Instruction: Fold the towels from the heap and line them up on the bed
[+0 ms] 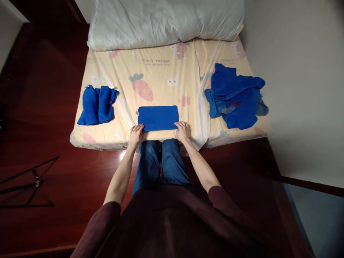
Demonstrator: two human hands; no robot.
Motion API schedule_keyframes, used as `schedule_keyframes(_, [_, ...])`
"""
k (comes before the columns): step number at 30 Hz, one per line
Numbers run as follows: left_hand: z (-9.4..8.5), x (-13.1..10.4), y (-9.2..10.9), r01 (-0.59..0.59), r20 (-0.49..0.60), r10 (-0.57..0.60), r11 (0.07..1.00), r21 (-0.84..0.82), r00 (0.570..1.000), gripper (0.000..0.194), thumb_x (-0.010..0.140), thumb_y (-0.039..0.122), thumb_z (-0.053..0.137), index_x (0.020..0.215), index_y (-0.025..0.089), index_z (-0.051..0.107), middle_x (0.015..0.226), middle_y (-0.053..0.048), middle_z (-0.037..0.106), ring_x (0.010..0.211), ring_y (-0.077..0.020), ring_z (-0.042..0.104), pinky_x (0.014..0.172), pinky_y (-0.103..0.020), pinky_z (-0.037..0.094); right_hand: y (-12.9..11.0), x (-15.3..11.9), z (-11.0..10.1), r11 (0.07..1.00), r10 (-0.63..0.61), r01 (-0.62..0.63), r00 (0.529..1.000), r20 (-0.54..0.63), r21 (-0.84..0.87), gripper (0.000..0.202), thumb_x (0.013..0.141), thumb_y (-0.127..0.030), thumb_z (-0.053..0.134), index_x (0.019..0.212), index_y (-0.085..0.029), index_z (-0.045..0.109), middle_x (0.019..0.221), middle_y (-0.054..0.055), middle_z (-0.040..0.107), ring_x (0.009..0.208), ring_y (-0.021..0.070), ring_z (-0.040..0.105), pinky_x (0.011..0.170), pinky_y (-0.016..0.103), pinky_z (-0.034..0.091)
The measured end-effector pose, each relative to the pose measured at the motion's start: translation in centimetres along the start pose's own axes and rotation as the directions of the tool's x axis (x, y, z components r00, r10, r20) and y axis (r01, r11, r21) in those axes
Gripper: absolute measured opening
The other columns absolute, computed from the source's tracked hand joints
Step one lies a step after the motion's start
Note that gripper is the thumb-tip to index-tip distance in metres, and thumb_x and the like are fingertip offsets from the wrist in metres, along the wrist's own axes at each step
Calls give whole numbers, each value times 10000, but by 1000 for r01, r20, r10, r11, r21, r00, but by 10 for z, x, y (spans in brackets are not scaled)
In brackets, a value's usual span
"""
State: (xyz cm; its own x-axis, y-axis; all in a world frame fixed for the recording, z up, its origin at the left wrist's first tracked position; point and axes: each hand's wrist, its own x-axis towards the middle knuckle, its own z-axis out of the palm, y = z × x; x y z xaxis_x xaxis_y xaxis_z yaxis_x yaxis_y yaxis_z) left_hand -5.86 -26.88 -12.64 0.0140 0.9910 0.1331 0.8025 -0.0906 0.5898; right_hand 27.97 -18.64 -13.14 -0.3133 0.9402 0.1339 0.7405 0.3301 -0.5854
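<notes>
A blue towel (158, 117), folded into a flat rectangle, lies on the bed in front of me. A small pale tag sticks out at its left edge. My left hand (137, 133) grips the towel's near left corner, fingers on top and closed together. At the near right corner my right hand (181, 130) holds the edge in the same way. Both thumbs are mostly hidden. Two rolled blue towels (97, 105) rest side by side at the left, and a loose heap of blue cloths (236, 95) lies at the right.
The bed's yellow sheet (161, 95) has carrot and rabbit prints. A grey-white rolled quilt (166, 23) spans the far end. Thin black stand legs (33, 182) are on the dark red floor (80, 200) at the left. A pale wall (295, 89) borders the right side.
</notes>
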Motion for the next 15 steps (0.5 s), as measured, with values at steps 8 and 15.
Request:
schedule_keyframes(8, [-3,-45,-14,41,-60,-59,964,-262,996,378,936,389,608,1253,224,729,1298,-124,725,1240,-316,648,1088,-484,496,29,-38,-8,942,31,-41,999,34,335,305,807,-220,739,1106,-256,788,1177,75,749,1168,279,635,1090,481,518])
schedule_keyframes(15, [11,-37,-34,224,-185,-367,821,-525,912,475,804,568,747,1064,171,760,1060,-122,751,1020,-278,689,978,-443,544,32,-27,0,849,231,-190,973,-24,494,352,808,-509,767,936,-183,735,1145,129,639,1001,240,663,891,388,601])
